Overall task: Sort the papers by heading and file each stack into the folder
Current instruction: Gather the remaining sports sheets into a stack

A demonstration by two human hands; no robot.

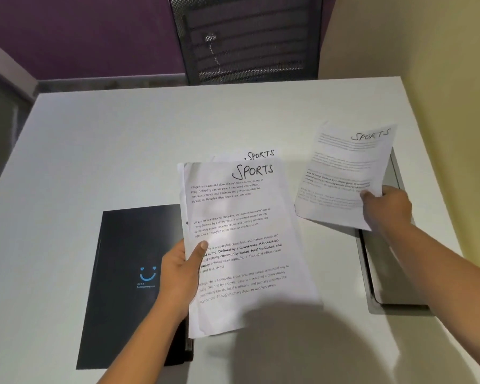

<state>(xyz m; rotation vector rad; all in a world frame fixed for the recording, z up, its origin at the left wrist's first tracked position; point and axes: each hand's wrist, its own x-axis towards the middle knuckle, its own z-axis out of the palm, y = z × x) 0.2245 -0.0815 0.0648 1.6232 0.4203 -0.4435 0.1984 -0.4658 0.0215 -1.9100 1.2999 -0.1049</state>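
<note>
My left hand grips the left edge of a stack of white papers headed "SPORTS", held above the table at the centre. Another sheet headed "SPORTS" peeks out behind the top of that stack. My right hand pinches the lower right corner of a single "SPORTS" sheet, lifted and tilted at the right. A black folder with a blue smiley logo lies flat on the table, partly under my left hand and the stack.
The white table carries a grey recessed panel near its right edge, under my right arm. A black mesh chair stands beyond the far edge. A yellow wall is at the right, a purple one behind.
</note>
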